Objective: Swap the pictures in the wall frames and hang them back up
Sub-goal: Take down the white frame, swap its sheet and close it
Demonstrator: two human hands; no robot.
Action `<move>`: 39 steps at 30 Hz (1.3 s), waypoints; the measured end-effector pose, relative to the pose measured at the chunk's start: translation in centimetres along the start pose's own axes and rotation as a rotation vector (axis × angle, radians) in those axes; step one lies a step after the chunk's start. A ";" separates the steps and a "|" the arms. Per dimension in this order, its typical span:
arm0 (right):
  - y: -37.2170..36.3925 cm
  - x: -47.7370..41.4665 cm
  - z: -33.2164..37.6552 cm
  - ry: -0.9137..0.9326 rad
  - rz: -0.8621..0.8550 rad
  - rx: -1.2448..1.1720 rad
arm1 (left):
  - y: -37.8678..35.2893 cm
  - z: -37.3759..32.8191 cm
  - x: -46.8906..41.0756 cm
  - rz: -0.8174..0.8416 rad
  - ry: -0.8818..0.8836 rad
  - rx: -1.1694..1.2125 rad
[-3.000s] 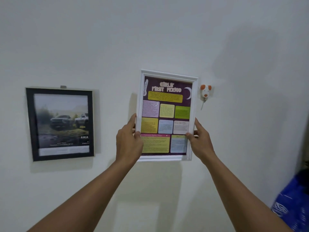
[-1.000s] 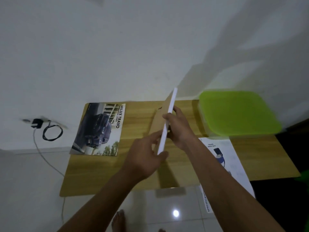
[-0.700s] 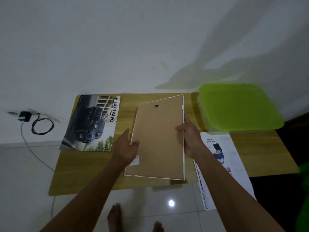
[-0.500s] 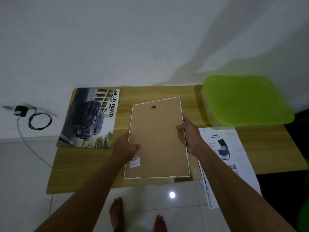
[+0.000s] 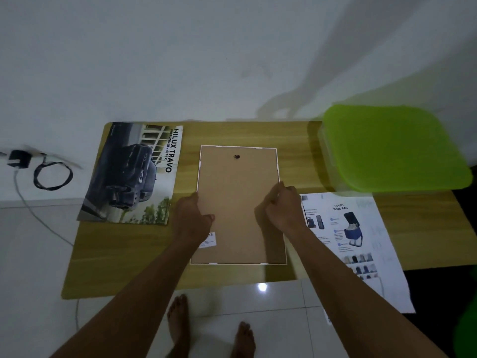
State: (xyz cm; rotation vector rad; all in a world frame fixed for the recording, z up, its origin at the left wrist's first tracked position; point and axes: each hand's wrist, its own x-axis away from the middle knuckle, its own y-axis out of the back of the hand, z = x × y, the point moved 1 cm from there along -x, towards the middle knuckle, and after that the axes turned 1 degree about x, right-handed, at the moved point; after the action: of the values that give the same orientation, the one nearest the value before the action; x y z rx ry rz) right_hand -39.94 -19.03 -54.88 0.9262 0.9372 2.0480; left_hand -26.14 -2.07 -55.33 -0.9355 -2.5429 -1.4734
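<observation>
A white picture frame (image 5: 237,202) lies face down in the middle of the wooden table (image 5: 124,254), its brown backing board and small hanger hole facing up. My left hand (image 5: 192,219) grips the frame's left edge, thumb on the backing. At the right edge my right hand (image 5: 284,205) holds on with curled fingers. A car poster (image 5: 134,174) lies flat to the left of the frame. To its right lies a white travel shoe bag sheet (image 5: 348,233), which hangs over the table's front edge.
A box with a bright green lid (image 5: 392,151) stands at the table's back right corner. A black charger and coiled cable (image 5: 49,174) lie on the floor to the left. My bare feet (image 5: 178,324) stand on white tiles before the table, which is against a white wall.
The white frame came off the wall, was turned face down and lowered flat onto the table. Both hands stayed on its side edges.
</observation>
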 end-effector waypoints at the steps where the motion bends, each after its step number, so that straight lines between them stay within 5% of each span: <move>1: -0.1 0.1 -0.1 0.017 -0.018 0.004 | 0.1 0.0 -0.1 0.003 -0.008 -0.008; 6: -0.2 -1.4 0.4 0.210 -0.185 0.212 | 1.3 -0.5 -1.6 -0.063 -0.176 -0.135; 12: -1.8 -6.8 1.6 0.342 -0.059 0.282 | 2.5 -1.0 -5.7 -0.007 -0.404 -0.344; 16: -2.4 -7.8 3.5 0.394 -0.160 0.318 | 2.4 -1.0 -6.6 0.139 -0.362 -0.391; 27: -4.1 -10.9 7.4 0.369 -0.193 0.139 | 2.9 -1.6 -8.2 0.219 -0.344 -0.457; 39: -5.1 -11.3 7.2 0.439 -0.249 0.131 | 2.4 -2.3 -9.1 0.139 -0.229 -0.361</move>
State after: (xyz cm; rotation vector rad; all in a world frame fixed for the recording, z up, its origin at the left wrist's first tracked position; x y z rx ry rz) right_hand -26.87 -23.24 -59.12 0.3966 1.3579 2.0245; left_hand -17.99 -7.38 -55.26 -1.3703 -2.3314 -1.9194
